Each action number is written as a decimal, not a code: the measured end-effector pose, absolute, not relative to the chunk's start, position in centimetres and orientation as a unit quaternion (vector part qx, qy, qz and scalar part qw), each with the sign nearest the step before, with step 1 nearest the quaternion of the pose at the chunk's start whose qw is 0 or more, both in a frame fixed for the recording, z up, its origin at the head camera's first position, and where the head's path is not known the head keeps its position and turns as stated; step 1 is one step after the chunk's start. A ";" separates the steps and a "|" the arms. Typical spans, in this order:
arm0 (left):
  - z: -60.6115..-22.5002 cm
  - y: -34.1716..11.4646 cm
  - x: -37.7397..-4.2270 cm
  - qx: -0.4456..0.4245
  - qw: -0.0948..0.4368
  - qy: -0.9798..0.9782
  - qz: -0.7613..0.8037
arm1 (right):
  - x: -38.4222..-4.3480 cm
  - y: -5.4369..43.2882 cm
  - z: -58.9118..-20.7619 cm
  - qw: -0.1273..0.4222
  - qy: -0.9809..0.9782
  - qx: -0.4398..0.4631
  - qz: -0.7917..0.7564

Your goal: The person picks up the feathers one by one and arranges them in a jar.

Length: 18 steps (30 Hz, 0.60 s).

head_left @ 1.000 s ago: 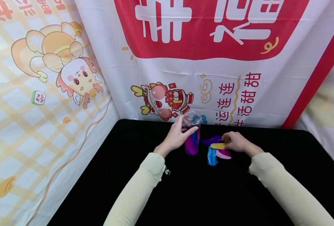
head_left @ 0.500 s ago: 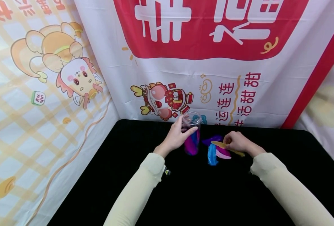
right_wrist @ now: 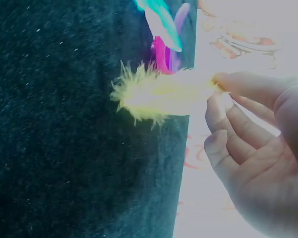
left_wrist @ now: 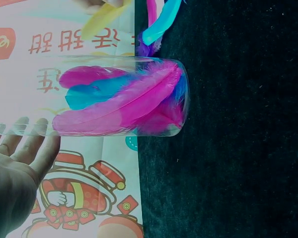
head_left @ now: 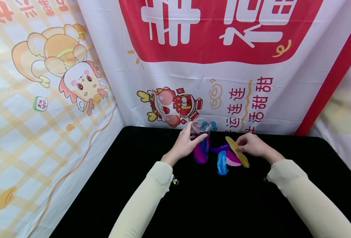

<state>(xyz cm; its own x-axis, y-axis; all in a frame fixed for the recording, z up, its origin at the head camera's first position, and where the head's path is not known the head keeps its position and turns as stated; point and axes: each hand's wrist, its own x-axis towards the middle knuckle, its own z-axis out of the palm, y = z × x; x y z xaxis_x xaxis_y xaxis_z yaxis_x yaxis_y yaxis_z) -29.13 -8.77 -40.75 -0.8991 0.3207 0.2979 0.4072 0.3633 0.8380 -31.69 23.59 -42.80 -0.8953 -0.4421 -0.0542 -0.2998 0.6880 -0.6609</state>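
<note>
My left hand grips a clear, lidless jar by its upper part, thumb across the near side. The jar stands upright on the table. Magenta and blue feathers fill its lower part, seen through the wall in the left wrist view. To the right of it, my right hand pinches a yellow feather between thumb and fingertips, raised at a slant. Below lie loose feathers: a blue feather, a pink feather and a purple feather. Some of them overlap.
A black cloth covers the table. Behind its far edge hangs a white and red printed curtain. Another printed curtain runs along the left side.
My right hand has lifted the yellow feather off the loose feathers and swung it from lying nearly flat to a steep slant. The left hand and jar have stayed in place.
</note>
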 end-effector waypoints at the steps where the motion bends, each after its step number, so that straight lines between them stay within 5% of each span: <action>1: -40.8 -8.8 -29.1 -0.220 0.041 -0.825 -0.519 | -31.5 23.5 -42.6 0.103 0.910 -0.201 -0.347; 18: -40.7 -8.7 -29.2 -0.216 0.039 -0.825 -0.520 | -30.9 23.7 -39.6 0.056 0.905 -0.199 -0.371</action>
